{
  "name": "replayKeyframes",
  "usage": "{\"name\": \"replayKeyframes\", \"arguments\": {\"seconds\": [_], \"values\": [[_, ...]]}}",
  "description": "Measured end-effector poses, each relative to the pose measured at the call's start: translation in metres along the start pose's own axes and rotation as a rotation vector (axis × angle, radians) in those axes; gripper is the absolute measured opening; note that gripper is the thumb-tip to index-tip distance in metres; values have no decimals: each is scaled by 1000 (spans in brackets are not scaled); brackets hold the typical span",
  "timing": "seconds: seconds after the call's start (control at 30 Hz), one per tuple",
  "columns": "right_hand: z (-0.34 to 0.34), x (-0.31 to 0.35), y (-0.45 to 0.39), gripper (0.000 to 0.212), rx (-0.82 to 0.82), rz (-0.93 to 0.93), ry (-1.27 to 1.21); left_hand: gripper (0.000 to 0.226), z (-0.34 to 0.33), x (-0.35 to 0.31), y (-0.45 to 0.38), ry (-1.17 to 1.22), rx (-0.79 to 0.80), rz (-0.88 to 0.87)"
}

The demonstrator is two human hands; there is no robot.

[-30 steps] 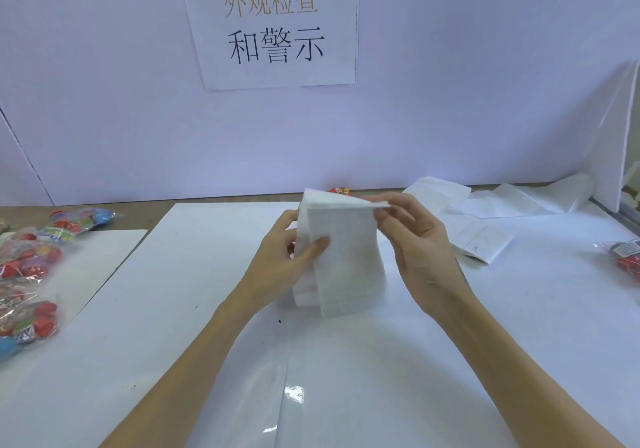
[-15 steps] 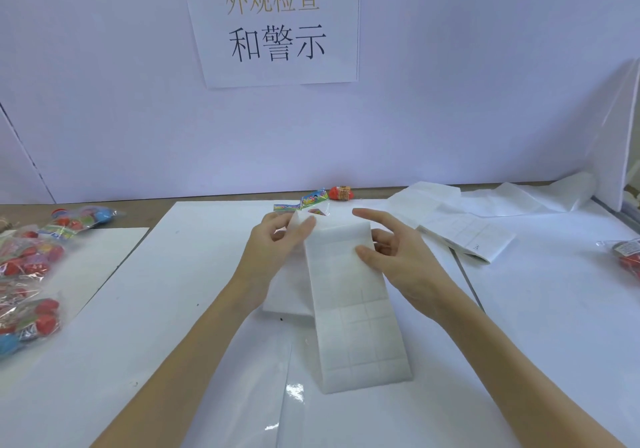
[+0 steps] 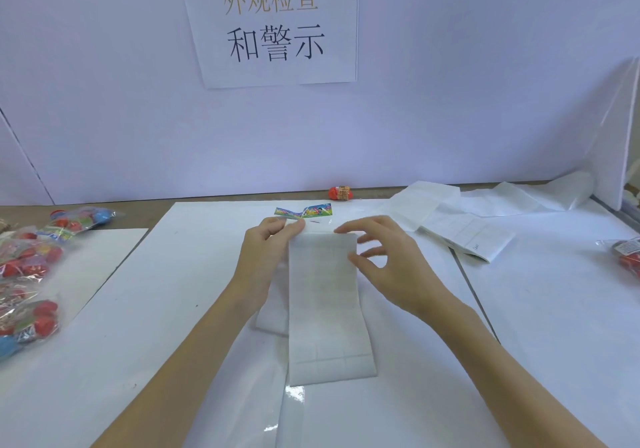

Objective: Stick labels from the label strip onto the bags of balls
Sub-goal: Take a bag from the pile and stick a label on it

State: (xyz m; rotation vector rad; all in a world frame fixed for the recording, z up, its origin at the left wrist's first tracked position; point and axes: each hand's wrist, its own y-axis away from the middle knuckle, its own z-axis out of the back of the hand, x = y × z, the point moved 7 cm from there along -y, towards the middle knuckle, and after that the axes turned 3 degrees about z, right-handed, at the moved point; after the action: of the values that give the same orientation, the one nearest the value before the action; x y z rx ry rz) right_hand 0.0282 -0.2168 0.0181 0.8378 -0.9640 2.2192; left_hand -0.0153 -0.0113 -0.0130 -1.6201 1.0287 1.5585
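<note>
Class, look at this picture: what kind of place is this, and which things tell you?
Probably a packing or inspection workstation: a printed sign on the partition, bags of balls piled at the left, and a label strip under the hands.

Inspection workstation (posted sign [image 3: 273, 25], partition [image 3: 450, 118])

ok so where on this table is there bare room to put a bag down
Bare white sheet lies between the bags of balls at the left edge and the left hand. More lies right of the right hand, below the folded label strips. The middle is crowded: both hands, the label strip, and a bag behind it.
</note>
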Motion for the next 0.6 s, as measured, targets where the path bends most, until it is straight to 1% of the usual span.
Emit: {"name": "replayKeyframes", "arguments": {"seconds": [0.1,0.13,0.2,0.3,0.4,0.43,0.5,0.53,0.6], "values": [[3,15,2,25,-47,112,10,19,1,3,1,54,-8,109],[3,18,3,24,-48,124,-10,16,0,4,2,80,8,136],[0,23,4,27,-31,128,-60,17,-1,4,3,87,34,137],[-11,18,4,25,-2,76,-121,32,-4,0,7,-29,2,12],[-15,4,2,10,-54,-32,-150,48,-14,-5,13,-65,17,-100],[-14,1,2,15,-78,-58,-166,51,-18,-7,14,-89,23,-136],[-11,-1,2,33,-121,-49,-160,51,-23,-12,17,-138,33,-186],[-9,0,2,35,-139,-28,-132,52,-24,-14,18,-146,38,-204],[-6,4,2,33,-188,16,-7,59,-27,-16,20,-141,52,-235]]}}
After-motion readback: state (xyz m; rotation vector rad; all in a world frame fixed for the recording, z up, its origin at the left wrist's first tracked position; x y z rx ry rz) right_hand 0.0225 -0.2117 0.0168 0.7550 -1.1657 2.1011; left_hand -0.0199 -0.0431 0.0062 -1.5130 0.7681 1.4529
